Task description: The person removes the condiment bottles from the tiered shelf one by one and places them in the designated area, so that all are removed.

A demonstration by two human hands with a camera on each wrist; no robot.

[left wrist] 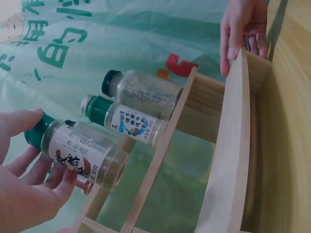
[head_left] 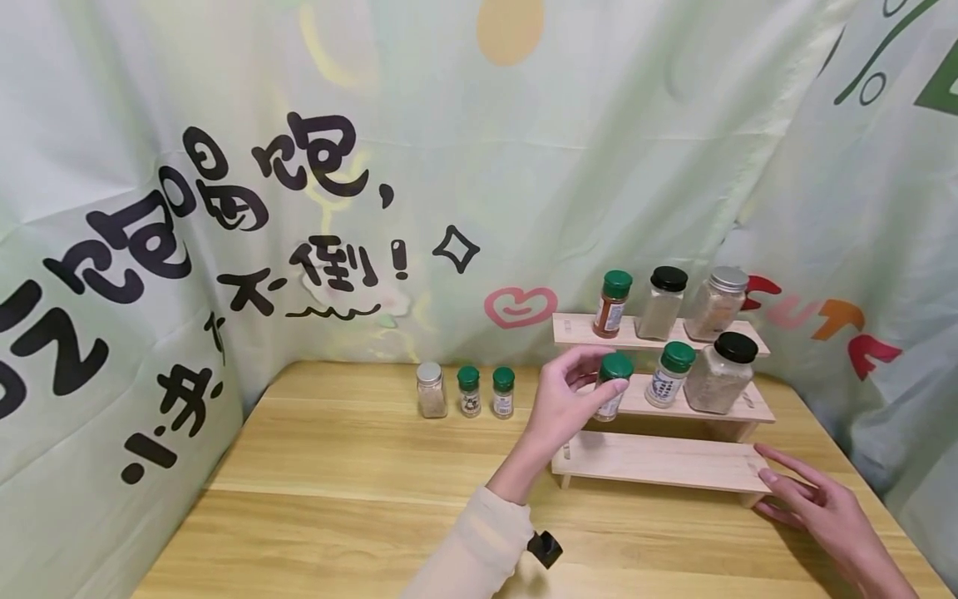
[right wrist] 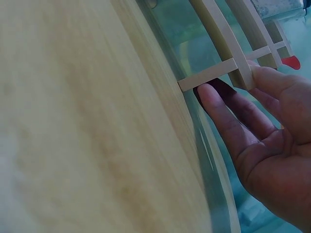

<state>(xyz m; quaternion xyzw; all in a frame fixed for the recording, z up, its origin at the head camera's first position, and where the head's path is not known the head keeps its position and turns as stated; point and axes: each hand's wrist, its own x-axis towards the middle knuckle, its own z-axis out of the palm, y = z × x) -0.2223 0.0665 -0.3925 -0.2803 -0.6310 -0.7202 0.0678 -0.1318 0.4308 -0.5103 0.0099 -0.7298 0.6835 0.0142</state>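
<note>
Left hand (head_left: 563,401) grips a clear, green-capped cylindrical jar (left wrist: 77,150) between thumb and fingers; right hand (head_left: 827,509) pinches a pale wooden three-tiered rack (head_left: 659,460), right end.

A three-tiered wooden rack (head_left: 659,459) stands at the right of a wooden table (head_left: 337,466). The left hand (head_left: 563,395) grips a green-capped jar (head_left: 616,367) at the left end of the middle tier; whether its base touches the board cannot be told. To its right stand a labelled jar (head_left: 669,376) with a green cap and a broad black-capped jar (head_left: 720,374). The top tier bears three upright jars, with green, black and silver caps from left to right. The right hand (head_left: 819,507) holds the right end of the lowest tier. Left of the rack, a silver-capped jar (head_left: 432,393) and two small green-capped shakers (head_left: 469,394) form a row.
</note>
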